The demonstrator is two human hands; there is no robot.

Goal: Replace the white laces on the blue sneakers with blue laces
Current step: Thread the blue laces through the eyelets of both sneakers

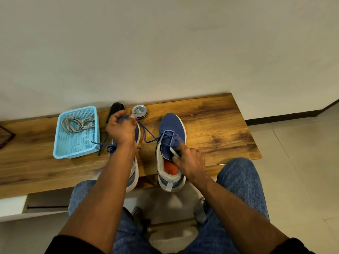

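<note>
Two blue sneakers stand on the wooden bench (216, 121), toes pointing away from me. The right sneaker (171, 129) has a blue lace (146, 133) threaded through its front eyelets. My left hand (121, 130) pinches that lace's free end, raised above the left sneaker (133, 176) and pulled to the left. My right hand (189, 161) grips the right sneaker's tongue and collar. The left sneaker is mostly hidden under my left forearm; a tied blue bow (111, 148) shows at its side. The white laces (78, 123) lie coiled in the light blue basket (60, 143).
A round silver tin (139, 111) and a black brush (114, 111) sit at the bench's back edge by the wall. A dark frame (5, 136) shows at the far left. My knees in jeans are below the bench's front edge.
</note>
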